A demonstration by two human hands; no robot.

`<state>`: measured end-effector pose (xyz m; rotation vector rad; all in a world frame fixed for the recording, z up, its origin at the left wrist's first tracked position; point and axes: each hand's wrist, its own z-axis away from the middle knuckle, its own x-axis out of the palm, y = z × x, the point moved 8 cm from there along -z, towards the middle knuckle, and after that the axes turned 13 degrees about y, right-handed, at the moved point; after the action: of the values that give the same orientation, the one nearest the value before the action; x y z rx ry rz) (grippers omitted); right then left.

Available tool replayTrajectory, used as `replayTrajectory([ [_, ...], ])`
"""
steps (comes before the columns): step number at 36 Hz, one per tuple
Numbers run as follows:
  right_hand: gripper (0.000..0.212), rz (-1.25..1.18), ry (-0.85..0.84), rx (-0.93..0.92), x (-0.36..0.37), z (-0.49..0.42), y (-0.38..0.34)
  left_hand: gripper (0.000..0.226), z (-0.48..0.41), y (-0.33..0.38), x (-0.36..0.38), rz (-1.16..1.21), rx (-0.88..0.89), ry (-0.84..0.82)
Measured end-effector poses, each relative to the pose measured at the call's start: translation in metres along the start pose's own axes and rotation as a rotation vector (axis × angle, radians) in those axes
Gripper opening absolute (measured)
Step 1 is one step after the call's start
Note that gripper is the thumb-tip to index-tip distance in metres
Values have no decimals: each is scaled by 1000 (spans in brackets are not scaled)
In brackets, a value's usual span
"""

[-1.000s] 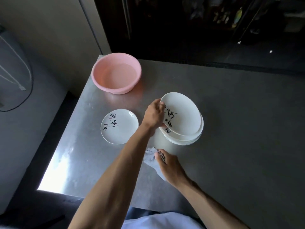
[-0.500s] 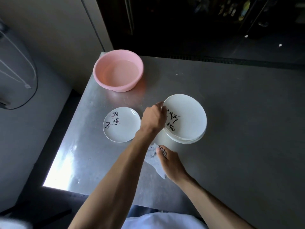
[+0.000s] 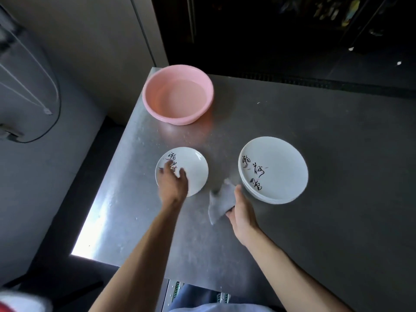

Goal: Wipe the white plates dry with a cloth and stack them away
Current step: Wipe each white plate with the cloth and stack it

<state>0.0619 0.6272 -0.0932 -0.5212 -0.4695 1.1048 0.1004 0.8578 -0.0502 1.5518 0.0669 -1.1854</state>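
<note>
Closest to the camera, both bare forearms reach out over the steel tabletop (image 3: 337,143). The right hand (image 3: 243,212) has its fingers curled round a crumpled grey cloth (image 3: 219,203), pinching it so it sits bunched up just above the metal, right beside the near-left edge of the plate stack (image 3: 279,167). The cloth's a bit blurry, so I can't say if it actually touches the stack.

The left hand (image 3: 173,185) is a little further out, laid on the near-left part of the single white plate (image 3: 193,167). Its fingers are spread and fairly flat on the plate's face, with the thumb lying on it too, not curled round anything as far as I can see.

That single plate sits flat on the tabletop with black brush lettering on it. The stack, several white plates with the same lettering on top, is over to the right, well apart from it.

Further back, near the far-left corner, there's a pink basin (image 3: 177,120).
</note>
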Motion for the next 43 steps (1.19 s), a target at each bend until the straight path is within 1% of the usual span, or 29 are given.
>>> replayTrajectory([
  [2,26,-21,27,-13,10,-1,-5,56,-17,-40,-16,-63,-128,70],
  [3,21,-46,36,-19,14,-1,-7,60,-23,-58,-20,-79,-198,63],
  [4,19,-67,42,-24,17,-1,-9,61,-28,-74,-19,-66,-263,22],
  [5,18,-82,44,-27,20,-1,-10,57,-30,-85,-15,-28,-327,-40],
  [6,19,-89,42,-27,22,0,-10,46,-31,-92,-12,27,-371,-89],
  [7,21,-89,37,-25,23,0,-10,27,-31,-94,-10,65,-396,-124],
  [8,23,-78,26,-29,24,1,-9,10,-32,-96,-8,79,-384,-133],
  [11,27,-26,-19,-50,27,5,-7,17,-33,-100,-3,82,-359,-119],
  [15,23,37,-14,-95,24,8,-7,23,-33,-104,-3,64,-343,-80],
  [20,18,116,8,-123,23,11,-4,20,-35,-103,-7,-1,-291,-91],
  [23,20,204,37,-168,19,14,-4,19,-34,-99,-13,-48,-269,-81],
  [24,23,233,42,-185,19,16,-4,15,-33,-98,-15,-49,-261,-75],
  [25,25,257,41,-202,18,19,-5,11,-32,-97,-17,-42,-252,-68],
  [28,32,307,12,-264,20,29,-10,22,-25,-100,-20,-4,-241,-44],
  [29,32,316,0,-285,21,32,-12,23,-23,-99,-21,20,-235,-36],
  [31,30,331,-13,-324,21,37,-14,17,-19,-94,-23,76,-203,-26],
  [33,24,360,-5,-369,21,43,-18,10,-14,-88,-24,133,-161,-33],
  [34,20,374,4,-396,21,46,-21,10,-12,-85,-25,163,-146,-43],
  [36,18,390,16,-458,22,53,-29,14,-8,-83,-24,231,-154,-67],
  [39,26,369,16,-552,25,63,-43,27,-3,-84,-26,316,-158,-74],
  [41,28,333,21,-601,25,67,-51,36,2,-84,-28,335,-129,-80],
  [43,29,306,16,-649,27,72,-58,40,11,-80,-33,343,-81,-72],
])
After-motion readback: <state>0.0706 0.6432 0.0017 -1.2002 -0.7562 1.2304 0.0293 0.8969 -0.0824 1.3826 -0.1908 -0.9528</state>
